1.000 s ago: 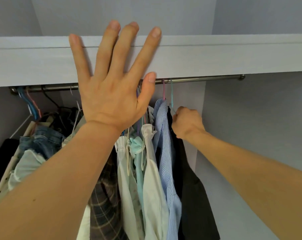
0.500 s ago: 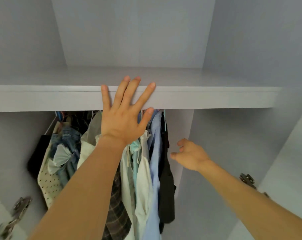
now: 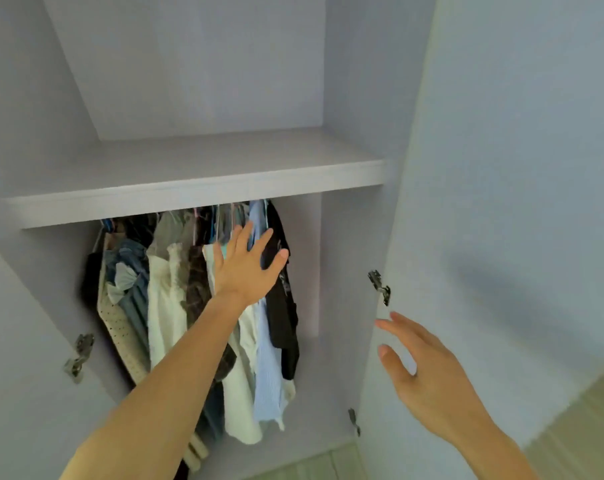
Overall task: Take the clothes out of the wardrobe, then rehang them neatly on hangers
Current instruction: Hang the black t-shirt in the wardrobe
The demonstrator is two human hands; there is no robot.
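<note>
Several garments hang close together under the wardrobe shelf (image 3: 196, 199): a black top (image 3: 283, 320) at the right end, a light blue striped shirt (image 3: 267, 375), white pieces (image 3: 163, 306), a plaid one and denim (image 3: 131, 261) at the left. The rail and the hangers' hooks are mostly hidden behind the shelf's front edge. My left hand (image 3: 248, 268) is stretched out with spread, straight fingers in front of the upper part of the blue shirt and black top, holding nothing. My right hand (image 3: 422, 372) hovers with relaxed fingers near the open right door, empty.
The right wardrobe door (image 3: 501, 202) stands open beside my right hand, with a metal hinge (image 3: 380, 287) on its inner edge. A hinge (image 3: 79, 355) shows on the left side too. The upper compartment above the shelf is bare. Pale floor (image 3: 570, 427) shows at the lower right.
I have stepped back from the wardrobe. My left hand dropped from the shelf edge to in front of the clothes. My right hand let go of the hanger and drew back toward the right door.
</note>
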